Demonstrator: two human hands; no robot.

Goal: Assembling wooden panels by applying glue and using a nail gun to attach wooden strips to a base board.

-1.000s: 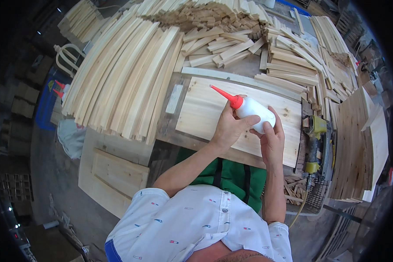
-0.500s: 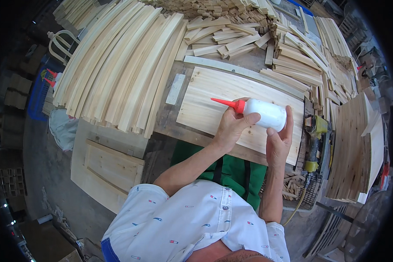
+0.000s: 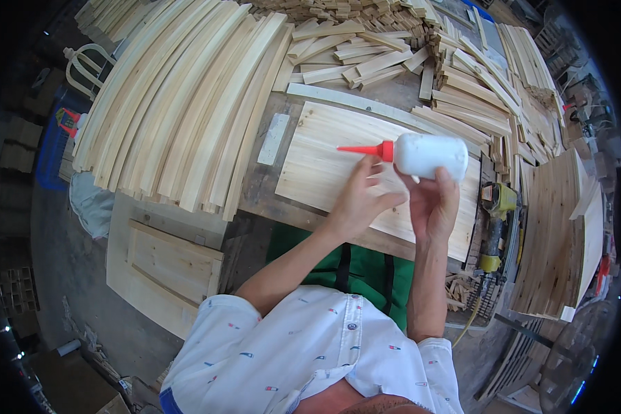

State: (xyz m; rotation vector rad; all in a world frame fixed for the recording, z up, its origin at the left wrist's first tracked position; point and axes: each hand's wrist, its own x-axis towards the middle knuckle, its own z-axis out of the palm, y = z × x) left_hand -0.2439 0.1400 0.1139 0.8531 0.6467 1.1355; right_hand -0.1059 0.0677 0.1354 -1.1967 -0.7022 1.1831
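A white squeeze bottle point(image 3: 431, 156) with a long red nozzle point(image 3: 363, 148) lies on its side in the air, nozzle pointing left. My right hand point(image 3: 435, 203) grips it from below, thumb at the bottle's near side. Just under the nozzle's base is my left hand point(image 3: 361, 200), its thumb held apart from the fingers and nothing inside it. Whether its fingertips touch the red cap is hard to make out. Beneath both hands a pale rectangular wooden panel point(image 3: 317, 155) rests on the workbench point(image 3: 259, 190).
Long wooden strips point(image 3: 179, 103) are stacked on the left, short wood pieces point(image 3: 372, 62) heaped behind the panel. A metal straightedge point(image 3: 366, 105) runs along its far edge. At right are a yellow-green air tool point(image 3: 497, 200) and stacked boards point(image 3: 548, 234). A framed panel point(image 3: 172, 259) leans lower left.
My left hand has let go of the bottle's neck and dropped slightly below it. The bottle, now held by my right hand alone, has moved up and a little right.
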